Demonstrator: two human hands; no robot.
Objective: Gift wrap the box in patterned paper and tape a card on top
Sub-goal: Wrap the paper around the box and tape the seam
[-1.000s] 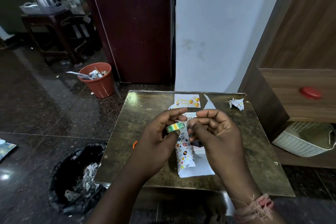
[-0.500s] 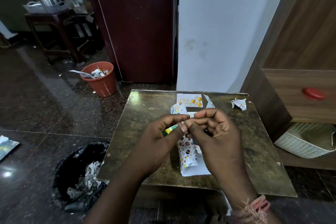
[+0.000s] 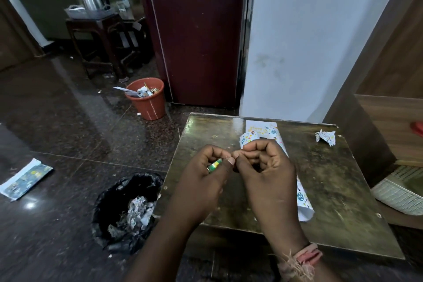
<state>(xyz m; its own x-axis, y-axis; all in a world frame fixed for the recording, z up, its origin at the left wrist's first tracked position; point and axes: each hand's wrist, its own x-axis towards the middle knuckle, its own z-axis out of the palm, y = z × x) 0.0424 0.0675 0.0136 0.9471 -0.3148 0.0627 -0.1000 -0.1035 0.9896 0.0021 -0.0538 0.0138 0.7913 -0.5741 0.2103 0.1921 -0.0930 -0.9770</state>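
My left hand (image 3: 206, 178) grips a small green and yellow tape roll (image 3: 214, 164) above the brown table (image 3: 332, 190). My right hand (image 3: 265, 167) has its fingers curled right beside the roll, its fingertips pinching at the roll's edge. Under both hands lies the patterned wrapping paper (image 3: 303, 199), white with coloured shapes; only its near right end and a curled far end (image 3: 248, 138) show. A white greeting card (image 3: 261, 127) with yellow print lies flat at the table's far edge. The box is hidden.
A crumpled scrap of patterned paper (image 3: 326, 137) lies at the table's far right. On the floor stand an orange bin (image 3: 146, 98), a black rubbish bag (image 3: 128, 210) beside the table's left edge, and a printed sheet (image 3: 25, 178). A white basket (image 3: 400, 192) sits right.
Both hands have drifted slightly left over the table, still together at the tape roll. The roll has turned more edge-on in my left hand. The view has shifted left and up.
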